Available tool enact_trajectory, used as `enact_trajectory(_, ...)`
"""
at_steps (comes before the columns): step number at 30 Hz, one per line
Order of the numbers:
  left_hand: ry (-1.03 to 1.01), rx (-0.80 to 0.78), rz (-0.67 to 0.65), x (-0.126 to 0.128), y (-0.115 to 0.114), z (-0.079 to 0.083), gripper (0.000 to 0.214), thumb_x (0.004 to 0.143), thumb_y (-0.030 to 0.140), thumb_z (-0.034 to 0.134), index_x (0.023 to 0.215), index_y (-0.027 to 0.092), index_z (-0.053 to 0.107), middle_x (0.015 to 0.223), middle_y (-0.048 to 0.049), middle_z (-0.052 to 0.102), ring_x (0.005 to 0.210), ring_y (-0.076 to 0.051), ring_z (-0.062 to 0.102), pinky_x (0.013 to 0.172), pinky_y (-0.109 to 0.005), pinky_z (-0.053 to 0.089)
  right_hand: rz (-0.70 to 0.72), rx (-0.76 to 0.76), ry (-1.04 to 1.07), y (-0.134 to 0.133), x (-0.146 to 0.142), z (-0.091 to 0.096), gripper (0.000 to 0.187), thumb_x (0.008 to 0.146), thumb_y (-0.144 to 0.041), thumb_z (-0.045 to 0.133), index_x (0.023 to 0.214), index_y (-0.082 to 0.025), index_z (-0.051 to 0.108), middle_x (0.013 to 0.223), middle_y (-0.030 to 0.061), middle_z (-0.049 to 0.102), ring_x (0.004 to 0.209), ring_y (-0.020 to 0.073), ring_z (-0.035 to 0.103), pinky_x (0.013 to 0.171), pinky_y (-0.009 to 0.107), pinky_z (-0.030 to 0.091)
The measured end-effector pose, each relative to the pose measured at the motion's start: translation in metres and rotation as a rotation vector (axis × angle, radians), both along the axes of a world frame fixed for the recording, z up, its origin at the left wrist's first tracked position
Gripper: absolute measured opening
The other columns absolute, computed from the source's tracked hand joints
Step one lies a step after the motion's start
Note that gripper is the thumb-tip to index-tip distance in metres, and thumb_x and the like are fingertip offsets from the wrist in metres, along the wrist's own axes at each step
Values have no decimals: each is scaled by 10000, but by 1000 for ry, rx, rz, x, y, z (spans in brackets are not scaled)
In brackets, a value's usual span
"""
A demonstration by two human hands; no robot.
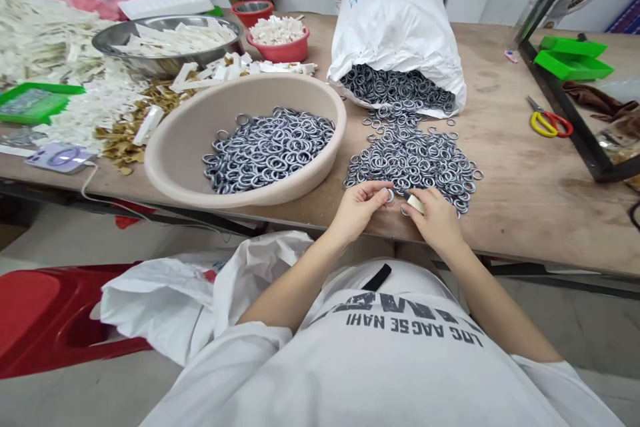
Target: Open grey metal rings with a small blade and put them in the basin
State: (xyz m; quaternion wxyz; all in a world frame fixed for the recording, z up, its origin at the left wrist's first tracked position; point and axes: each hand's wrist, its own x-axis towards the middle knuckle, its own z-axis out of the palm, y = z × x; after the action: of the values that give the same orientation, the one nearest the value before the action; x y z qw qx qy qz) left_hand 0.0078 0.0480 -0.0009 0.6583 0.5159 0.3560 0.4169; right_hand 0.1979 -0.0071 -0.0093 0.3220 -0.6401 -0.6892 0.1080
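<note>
Near the table's front edge, my left hand [361, 208] pinches one grey ring [391, 195] between thumb and fingers. Close beside it, my right hand [436, 219] grips a small cream-coloured tool with a dark tip [415, 203], pointed toward that ring; its exact kind is too small to make out. Just beyond both hands spreads a loose pile of grey rings [417, 157]. The pile trails back to the mouth of a white woven sack [395, 20] lying on its side. Left of the pile stands a wide beige basin [175, 147] with many similar rings inside.
Scissors [550, 124] with yellow and red handles lie to the right, near a black metal frame [565, 110] and green trays [573, 63]. At left are a steel bowl [165, 67], a red bowl [283, 50] and heaps of white plastic pieces [45, 40]. A red stool [45, 313] stands below.
</note>
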Motion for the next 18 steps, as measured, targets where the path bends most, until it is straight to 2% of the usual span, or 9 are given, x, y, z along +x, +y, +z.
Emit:
enact_trajectory(2, -51, -62, -22, 4, -8, 2, 412, 758, 454, 782, 1016, 148, 683, 812, -28, 702, 715, -124, 640, 725, -256, 517, 48, 77, 206, -2, -6, 7, 317, 912, -438, 629, 1159, -246, 675, 1087, 83, 681, 980, 247, 631, 833, 364, 480)
enact_trajectory(4, -70, -80, -44, 8, -17, 5, 372, 789, 482, 746, 924, 152, 640, 778, -19, 681, 677, -113, 621, 699, -252, 519, 126, 86, 382, -3, -11, 16, 267, 901, -451, 649, 1074, -254, 700, 994, 50, 692, 911, 215, 631, 804, 344, 487)
enact_trajectory(8, 71, 82, -115, 9, -32, 13, 378, 907, 527, 582, 812, 162, 603, 742, -22, 646, 693, -122, 592, 696, -251, 490, 165, -1, 587, -4, -17, 26, 241, 899, -462, 650, 918, -232, 719, 827, 16, 672, 761, 175, 603, 704, 312, 472)
enact_trajectory(10, 128, 138, -143, 8, -36, 17, 421, 939, 542, 514, 775, 162, 593, 702, -19, 616, 658, -119, 559, 655, -245, 457, 193, -27, 634, -5, -19, 27, 250, 903, -470, 642, 943, -236, 720, 820, 13, 673, 759, 175, 606, 716, 317, 479)
enact_trajectory(13, 73, 95, -141, 7, -40, 19, 438, 947, 567, 475, 783, 171, 564, 631, 3, 557, 587, -110, 511, 585, -243, 413, 215, 13, 661, -6, -24, 23, 254, 854, -465, 709, 1001, -258, 704, 921, 21, 687, 844, 192, 627, 789, 335, 490)
enact_trajectory(15, 14, 47, -137, 8, -40, 19, 422, 935, 560, 503, 770, 173, 542, 618, 13, 527, 559, -100, 486, 557, -240, 386, 239, -22, 713, -5, -26, 21, 277, 842, -480, 720, 1011, -265, 681, 928, 16, 682, 815, 185, 627, 758, 324, 491)
enact_trajectory(18, -91, -58, -107, 9, -39, 16, 400, 922, 513, 540, 708, 179, 487, 585, 27, 471, 519, -86, 420, 526, -239, 337, 253, -119, 720, -3, -26, 20, 340, 943, -569, 530, 1005, -256, 647, 800, 1, 639, 672, 159, 580, 637, 294, 446)
